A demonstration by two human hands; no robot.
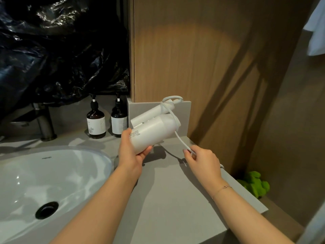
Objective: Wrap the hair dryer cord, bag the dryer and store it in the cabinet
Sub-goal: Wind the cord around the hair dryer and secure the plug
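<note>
Left hand [131,152] grips white hair dryer [154,131] above grey desk [168,199] | right hand [202,158] pinches its cord [181,140] | sink [52,175] left | two dark bottles [107,120] and faucet [44,120] behind | wooden panel [211,59] right

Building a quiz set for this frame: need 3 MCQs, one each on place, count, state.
1. Where do the pump bottles stand?
A. inside the sink
B. on the counter between faucet and dryer
C. on the floor

2. How many pump bottles?
A. one
B. two
C. four

3. What does the right hand hold?
A. the cord
B. a bottle
C. nothing

Key: 1 B, they stand behind the sink, right of the faucet; 2 B, two dark bottles; 3 A, its fingers pinch the white cord while the left hand grips the hair dryer.
</note>
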